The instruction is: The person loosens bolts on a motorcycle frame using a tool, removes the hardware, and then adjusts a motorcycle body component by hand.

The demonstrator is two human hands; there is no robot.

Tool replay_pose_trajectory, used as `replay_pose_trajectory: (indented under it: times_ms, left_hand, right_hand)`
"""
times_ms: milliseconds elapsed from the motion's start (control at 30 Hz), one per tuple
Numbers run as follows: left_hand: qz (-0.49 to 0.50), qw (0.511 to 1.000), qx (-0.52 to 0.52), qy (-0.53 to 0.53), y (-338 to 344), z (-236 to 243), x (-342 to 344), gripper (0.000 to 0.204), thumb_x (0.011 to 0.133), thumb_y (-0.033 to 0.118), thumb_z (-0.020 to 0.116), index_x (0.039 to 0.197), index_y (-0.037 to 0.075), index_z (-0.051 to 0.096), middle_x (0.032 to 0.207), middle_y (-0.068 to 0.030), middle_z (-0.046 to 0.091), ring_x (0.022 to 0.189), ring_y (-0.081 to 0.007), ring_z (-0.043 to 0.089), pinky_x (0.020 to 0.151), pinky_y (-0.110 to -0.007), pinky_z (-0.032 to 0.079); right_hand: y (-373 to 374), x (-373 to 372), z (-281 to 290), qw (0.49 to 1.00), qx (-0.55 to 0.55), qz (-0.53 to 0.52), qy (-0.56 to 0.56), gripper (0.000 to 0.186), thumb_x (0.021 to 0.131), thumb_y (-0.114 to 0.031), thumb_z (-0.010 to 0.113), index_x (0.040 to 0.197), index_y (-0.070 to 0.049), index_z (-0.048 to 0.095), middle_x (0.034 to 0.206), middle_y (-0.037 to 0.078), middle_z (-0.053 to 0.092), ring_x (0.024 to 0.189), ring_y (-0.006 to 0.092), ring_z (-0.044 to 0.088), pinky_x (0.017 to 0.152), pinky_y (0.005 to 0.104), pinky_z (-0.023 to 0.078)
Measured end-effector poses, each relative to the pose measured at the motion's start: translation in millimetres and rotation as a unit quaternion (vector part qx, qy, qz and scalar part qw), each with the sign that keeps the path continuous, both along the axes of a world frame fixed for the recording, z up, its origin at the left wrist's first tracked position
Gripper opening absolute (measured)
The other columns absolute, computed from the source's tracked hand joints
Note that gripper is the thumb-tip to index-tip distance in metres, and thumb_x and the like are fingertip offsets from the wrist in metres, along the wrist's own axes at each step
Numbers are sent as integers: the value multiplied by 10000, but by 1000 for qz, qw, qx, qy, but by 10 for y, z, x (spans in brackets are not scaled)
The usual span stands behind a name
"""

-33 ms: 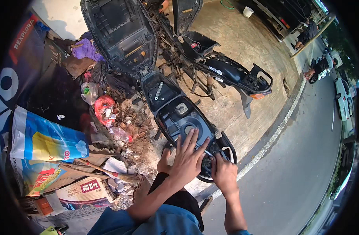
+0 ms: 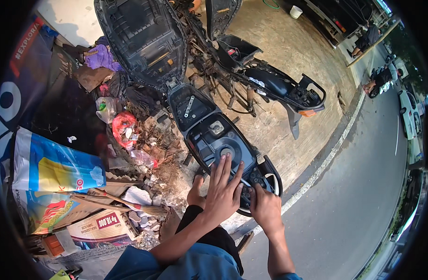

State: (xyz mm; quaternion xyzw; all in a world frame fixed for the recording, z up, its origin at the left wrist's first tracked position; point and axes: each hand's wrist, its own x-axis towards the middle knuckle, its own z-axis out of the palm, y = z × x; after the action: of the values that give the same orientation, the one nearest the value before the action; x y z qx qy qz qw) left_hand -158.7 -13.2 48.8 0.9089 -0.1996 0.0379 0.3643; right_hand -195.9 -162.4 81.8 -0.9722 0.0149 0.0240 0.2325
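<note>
My left hand lies on a motorcycle's black under-seat section, its fingers apart and resting near a round grey cap. Just right of it, my right hand has its fingers curled at the rear end beside the black grab rail; a slim silver rod runs toward it, and what the fingers hold is hidden. Forward of both hands are an open storage well with a small metal bar inside and the raised seat, underside showing.
A second stripped motorcycle stands alongside on concrete. Rubbish, cardboard and a broom lie on the left. A curb borders the road at right, where a person by a scooter, another person and cars are seen.
My left hand's fingers have shifted very slightly leftward, and my right hand has moved a touch in the same direction. The motorcycle parts are otherwise unchanged.
</note>
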Motion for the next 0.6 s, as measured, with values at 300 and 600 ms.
replay_pose_trajectory:
  times_ms: [300,600]
  left_hand:
    - [105,922,-162,336,-86,-147,-387,328,1001,337,494,1050,37,616,900,-266,673,854,-465,646,724,-531,507]
    - [-37,985,29,169,111,-97,92,210,1003,239,477,1090,82,584,844,-213,692,814,-437,666,690,-568,499]
  right_hand:
    - [508,-458,-265,985,136,-83,57,263,892,-108,535,1108,41,543,835,314,643,797,491,629,670,563,498]
    - [93,-135,461,993,64,-90,-53,343,949,-206,552,1231,-21,614,1199,254,635,1112,403,611,930,458,490]
